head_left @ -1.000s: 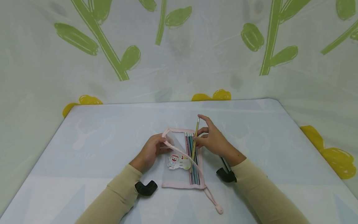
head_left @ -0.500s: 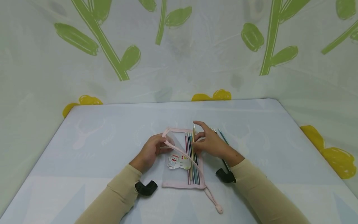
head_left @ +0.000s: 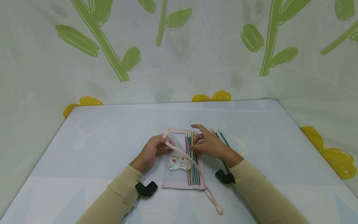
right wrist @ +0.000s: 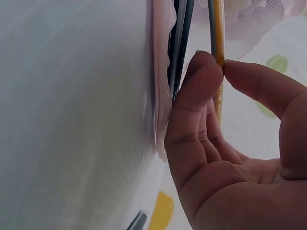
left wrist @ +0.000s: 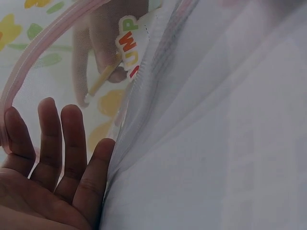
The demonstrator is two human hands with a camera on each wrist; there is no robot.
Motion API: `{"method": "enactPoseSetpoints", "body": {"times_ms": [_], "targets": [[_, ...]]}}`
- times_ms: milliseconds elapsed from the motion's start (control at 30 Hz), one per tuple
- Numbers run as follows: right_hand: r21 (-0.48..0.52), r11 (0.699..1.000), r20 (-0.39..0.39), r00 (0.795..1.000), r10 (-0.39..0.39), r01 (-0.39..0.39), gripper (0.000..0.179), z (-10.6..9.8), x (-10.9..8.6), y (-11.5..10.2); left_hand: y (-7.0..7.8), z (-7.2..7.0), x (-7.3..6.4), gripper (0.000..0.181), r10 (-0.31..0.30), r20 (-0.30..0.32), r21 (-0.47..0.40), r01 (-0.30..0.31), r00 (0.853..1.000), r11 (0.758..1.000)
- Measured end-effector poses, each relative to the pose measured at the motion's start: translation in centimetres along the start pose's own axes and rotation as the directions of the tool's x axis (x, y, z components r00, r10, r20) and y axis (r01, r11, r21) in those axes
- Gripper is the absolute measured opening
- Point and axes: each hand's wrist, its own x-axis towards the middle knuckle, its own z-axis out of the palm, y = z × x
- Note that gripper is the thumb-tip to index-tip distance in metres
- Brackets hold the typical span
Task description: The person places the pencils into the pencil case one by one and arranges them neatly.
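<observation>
Two hands work at a pink-edged mesh pouch (head_left: 172, 181) lying nr the middle of the table (head_left: 112, 140), its far/left side raised open. R hand (head_left: 212, 145) pinches a yellow pencil (right wrist: 219, 28) btwn thumb & fingertip, clamped on it; another finger is up at the pencil's far end. Pencil sits partly in the pouch: near part shows thru the mesh, passing under the pink rim, far end sticks up out of the opening. L hand (head_left: 149, 152) is at the pouch's left side, fingers apart & slightly bent, one touching the pink rim; can't tell what its thumb does.

Several striped pencils (head_left: 187, 143) lie side by side along the pouch's right side, inside. Cartoon label (head_left: 174, 162) w/ coloured letters is on the mesh, left of them. Pink pull loop (head_left: 219, 210) hangs off the near right corner onto the table. A few loose pencils (head_left: 223, 137) lie on the table just right of the pouch, partly hidden by R hand/wrist. Beige sleeves (head_left: 114, 196), blk camera mount (head_left: 146, 189) at L wrist, same at R. Wall cloth (head_left: 179, 71) w/ green leaves at far side.
</observation>
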Motion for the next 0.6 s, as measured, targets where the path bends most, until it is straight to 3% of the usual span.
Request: {"method": "enactPoseSetpoints", "body": {"times_ms": [300,600], "targets": [[-0.126,0.991,0.003,0.999,0.040,-0.040,0.077,0.4,1.0,-0.2,-0.2,0.1,-0.2,0.026,-0.009,-0.011,0.001,0.009,1.000,1.000],[-0.218,0.975,-0.005,0.999,0.050,-0.050,0.072,0.2,1.7,-0.7,-0.1,0.0,0.0,0.028,0.010,0.017,0.026,-0.010,1.000,1.000]]}}
